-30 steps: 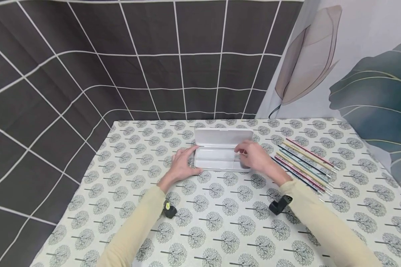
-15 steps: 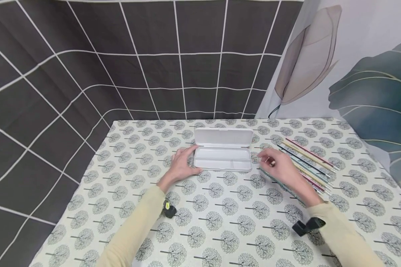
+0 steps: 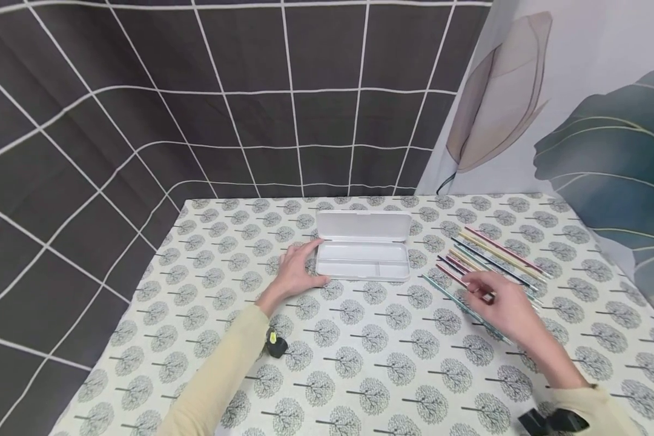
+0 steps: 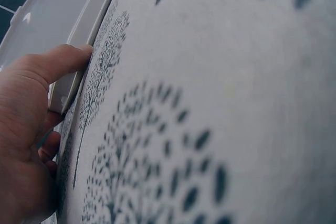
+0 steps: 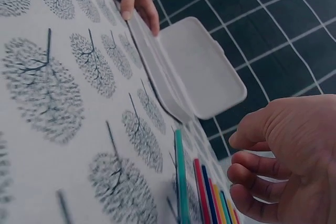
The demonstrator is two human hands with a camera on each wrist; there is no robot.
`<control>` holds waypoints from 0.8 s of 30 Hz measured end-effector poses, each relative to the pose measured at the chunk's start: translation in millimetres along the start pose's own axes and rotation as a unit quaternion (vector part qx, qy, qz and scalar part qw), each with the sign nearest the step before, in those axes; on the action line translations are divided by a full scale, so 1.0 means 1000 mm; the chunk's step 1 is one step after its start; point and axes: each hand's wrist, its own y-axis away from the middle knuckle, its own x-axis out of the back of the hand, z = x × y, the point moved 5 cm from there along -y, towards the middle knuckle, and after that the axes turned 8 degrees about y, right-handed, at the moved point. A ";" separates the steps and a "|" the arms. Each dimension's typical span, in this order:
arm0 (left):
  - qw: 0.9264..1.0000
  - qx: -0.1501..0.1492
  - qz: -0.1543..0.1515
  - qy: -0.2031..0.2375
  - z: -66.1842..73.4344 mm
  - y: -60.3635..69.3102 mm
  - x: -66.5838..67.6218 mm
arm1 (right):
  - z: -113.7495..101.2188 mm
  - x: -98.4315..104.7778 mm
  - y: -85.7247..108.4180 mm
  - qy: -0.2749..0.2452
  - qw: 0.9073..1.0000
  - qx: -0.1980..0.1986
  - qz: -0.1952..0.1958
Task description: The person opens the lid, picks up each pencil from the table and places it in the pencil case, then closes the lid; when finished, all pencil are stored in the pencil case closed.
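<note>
A white case point(image 3: 362, 269) stands open, its lid point(image 3: 362, 226) raised at the back. My left hand point(image 3: 296, 270) grips the case's left end, thumb at the front edge and a finger at the rear corner. At the right, my right hand point(image 3: 504, 303) is over the near part of a group of coloured pencils point(image 3: 504, 247). Its fingers are loosely bent, with nothing visible between them in the right wrist view point(image 5: 286, 156). A green pencil point(image 3: 449, 295) lies apart, nearest the case, its far part passing beside that hand.
The case has long compartments and a small one at front right, with no pencil visible in them. A tree-patterned cloth point(image 3: 327, 363) covers the table. Behind hang a dark gridded curtain point(image 3: 327, 115) and a pale leaf-patterned one point(image 3: 594, 54).
My right hand has moved from the case rightward to the pencils. The green pencil now lies apart from the group, and the nearer pencils have shifted. My left hand has stayed on the case.
</note>
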 end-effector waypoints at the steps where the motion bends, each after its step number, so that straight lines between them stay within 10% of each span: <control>1: 1.000 0.000 -0.001 0.001 0.000 0.000 0.000 | 0.001 0.002 0.005 0.001 1.000 -0.002 0.005; 24: 1.000 -0.003 0.000 0.000 0.001 0.001 0.001 | 0.008 0.011 0.063 0.007 0.999 -0.042 0.034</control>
